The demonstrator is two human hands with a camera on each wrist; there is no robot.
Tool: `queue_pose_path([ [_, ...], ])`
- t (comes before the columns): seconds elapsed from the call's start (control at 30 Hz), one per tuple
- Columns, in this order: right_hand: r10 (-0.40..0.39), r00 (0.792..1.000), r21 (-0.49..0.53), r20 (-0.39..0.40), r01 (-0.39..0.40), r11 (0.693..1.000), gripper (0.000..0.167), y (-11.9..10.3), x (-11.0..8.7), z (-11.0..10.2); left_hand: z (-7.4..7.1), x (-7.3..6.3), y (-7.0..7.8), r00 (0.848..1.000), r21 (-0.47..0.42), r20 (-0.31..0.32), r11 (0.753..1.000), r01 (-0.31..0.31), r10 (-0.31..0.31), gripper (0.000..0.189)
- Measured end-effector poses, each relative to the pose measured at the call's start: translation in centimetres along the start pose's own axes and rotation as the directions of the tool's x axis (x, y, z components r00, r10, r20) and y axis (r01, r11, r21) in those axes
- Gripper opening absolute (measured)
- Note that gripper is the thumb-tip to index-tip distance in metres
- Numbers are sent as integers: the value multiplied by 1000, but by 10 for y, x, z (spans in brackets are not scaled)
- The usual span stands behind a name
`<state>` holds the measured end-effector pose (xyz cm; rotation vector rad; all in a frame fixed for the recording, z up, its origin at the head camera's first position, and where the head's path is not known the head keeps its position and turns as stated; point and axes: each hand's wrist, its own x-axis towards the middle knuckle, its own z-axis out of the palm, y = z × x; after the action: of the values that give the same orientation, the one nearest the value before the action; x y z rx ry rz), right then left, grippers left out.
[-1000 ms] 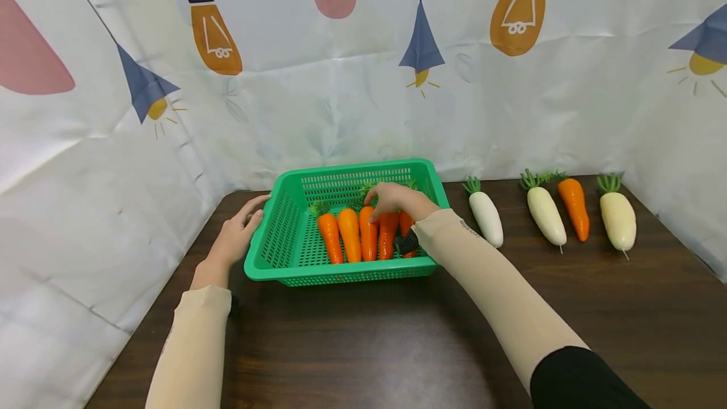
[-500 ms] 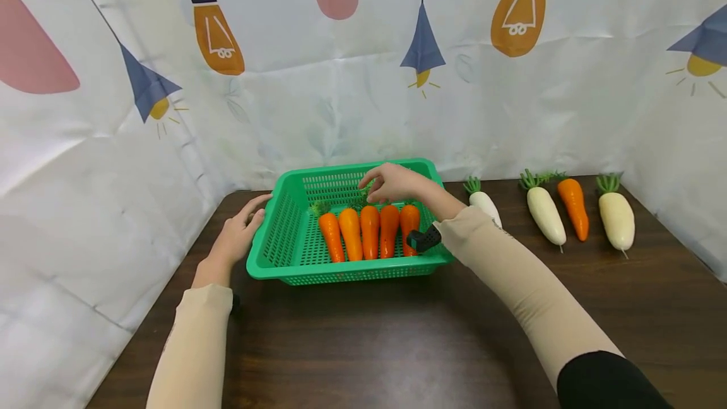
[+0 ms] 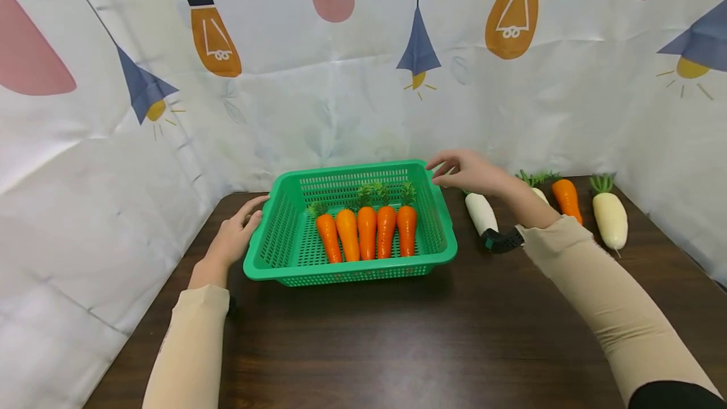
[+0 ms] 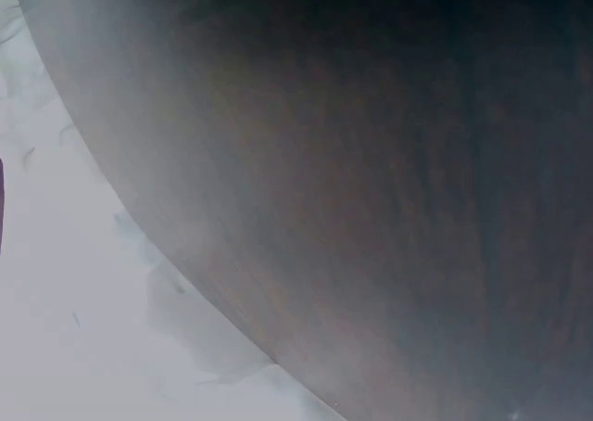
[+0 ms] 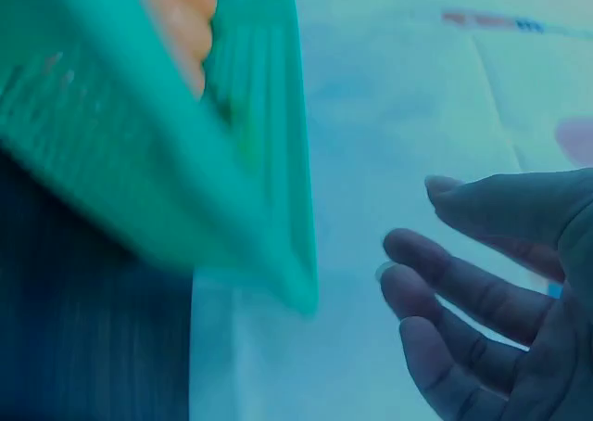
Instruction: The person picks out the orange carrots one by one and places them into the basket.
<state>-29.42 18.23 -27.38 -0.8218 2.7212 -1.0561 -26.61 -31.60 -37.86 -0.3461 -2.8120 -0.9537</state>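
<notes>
A green plastic basket (image 3: 341, 278) stands on the table and holds a row of several orange carrots (image 3: 366, 233) with green tops. My left hand (image 3: 231, 238) rests at the basket's left rim, fingers extended along it and thumb apart. My right hand (image 3: 468, 172) is raised at the basket's back right corner, its loosely bent fingers holding nothing. In the right wrist view the fingers of the right hand (image 5: 491, 291) are spread apart, away from the basket rim (image 5: 176, 143). The left wrist view shows no hand.
On the dark wooden table (image 3: 341, 346), right of the basket, lie a white radish (image 3: 481, 212), a loose carrot (image 3: 567, 197) and a thicker radish (image 3: 610, 219). My right forearm partly covers another radish (image 3: 539, 194). A printed cloth (image 3: 255, 131) hangs behind.
My right hand has lifted out of the basket from over the carrots and moved right, past the right rim. The left hand stays at the left rim.
</notes>
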Motion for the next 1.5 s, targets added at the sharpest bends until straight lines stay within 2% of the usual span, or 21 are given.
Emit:
queue_pose_path([
  [0.23, 30, 995, -9, -95, -31, 999, 40, 47, -43, -28, -2, 0, 2, 1000, -4, 8, 1000, -8, 8, 55],
  [0.4, 85, 988, -42, -128, -91, 995, 44, 84, -68, -39, -2, 0, 3, 1000, -6, 10, 1000, -4, 4, 54],
  [0.57, 130, 969, -146, -209, -162, 976, 41, 121, -91, -43, -2, 0, 4, 1000, -10, 5, 1000, -14, 14, 53],
  [0.73, 190, 946, -233, -262, -253, 939, 42, 152, -107, -46, -2, 1, 5, 1000, -11, 5, 1000, -21, 21, 53],
  [0.9, 290, 910, -237, -297, -365, 901, 46, 174, -115, -48, -3, 0, 5, 1000, -5, 9, 1000, -14, 14, 53],
  [1.13, 341, 865, -231, -369, -441, 867, 53, 199, -116, -42, 1, -1, 2, 1000, -14, 4, 1000, -12, 12, 53],
  [1.33, 424, 842, -211, -333, -505, 837, 65, 211, -114, -40, 3, -1, 0, 1000, -22, -3, 1000, -14, 14, 54],
  [1.4, 434, 834, -197, -341, -515, 834, 67, 212, -112, -39, 3, -1, 0, 1000, -26, -9, 1000, -15, 15, 53],
  [1.5, 451, 809, -169, -376, -539, 826, 67, 213, -110, -37, 2, -1, 1, 1000, -23, -15, 999, -23, 22, 53],
])
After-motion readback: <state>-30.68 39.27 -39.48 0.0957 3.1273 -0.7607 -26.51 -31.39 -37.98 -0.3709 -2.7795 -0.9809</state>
